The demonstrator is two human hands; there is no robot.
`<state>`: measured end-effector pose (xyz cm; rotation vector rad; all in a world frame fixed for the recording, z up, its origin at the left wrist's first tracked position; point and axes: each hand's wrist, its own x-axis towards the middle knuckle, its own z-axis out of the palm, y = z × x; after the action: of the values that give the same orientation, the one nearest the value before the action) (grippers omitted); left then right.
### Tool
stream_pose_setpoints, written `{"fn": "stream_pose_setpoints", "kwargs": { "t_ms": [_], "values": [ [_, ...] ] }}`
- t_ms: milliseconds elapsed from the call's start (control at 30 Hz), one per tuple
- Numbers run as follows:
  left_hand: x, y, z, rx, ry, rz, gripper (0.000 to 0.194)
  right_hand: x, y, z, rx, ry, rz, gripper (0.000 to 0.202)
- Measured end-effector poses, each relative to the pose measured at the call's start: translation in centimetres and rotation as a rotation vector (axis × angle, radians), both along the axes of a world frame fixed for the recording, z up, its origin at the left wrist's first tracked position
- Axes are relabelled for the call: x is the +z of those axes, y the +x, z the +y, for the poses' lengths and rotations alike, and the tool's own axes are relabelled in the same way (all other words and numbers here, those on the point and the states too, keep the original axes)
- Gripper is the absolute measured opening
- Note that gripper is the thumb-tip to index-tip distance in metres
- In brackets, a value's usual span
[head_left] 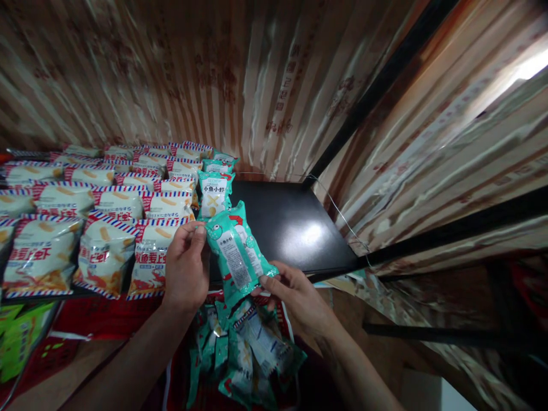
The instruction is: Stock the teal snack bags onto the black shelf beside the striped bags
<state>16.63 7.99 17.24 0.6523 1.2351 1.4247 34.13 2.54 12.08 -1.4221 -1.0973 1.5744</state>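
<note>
Though crinkled, held bag (240, 256) gleams teal (white printed panel (237, 264)).

Loads of room on the shelf (278, 222) at 1-2 o'clock from the held bag (237, 251), tbh, wire (335, 206) just beyond. Green bags (214, 191) block 11, white bags (117, 200) 10, wall (265, 114) 12.

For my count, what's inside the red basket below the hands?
Teal bags and a pale, stripe-edged bag show. Anything under them, deeper in the basket, is hidden.
</note>
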Motion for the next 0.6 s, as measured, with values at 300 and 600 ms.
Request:
{"fn": "stream_pose_setpoints", "kwargs": {
  "t_ms": [300,600],
  "values": [
    [-0.34,-0.03,0.03,-0.045,-0.011,-0.066,0.008,0.15,-0.24,0.01,-0.073,-0.031,0.119,0.020],
    [-0.12,0.23,0.13,-0.106,-0.052,-0.128,0.014,0.20,-0.15,-0.10,-0.086,0.025,0.015,0.025]
  ]
}}
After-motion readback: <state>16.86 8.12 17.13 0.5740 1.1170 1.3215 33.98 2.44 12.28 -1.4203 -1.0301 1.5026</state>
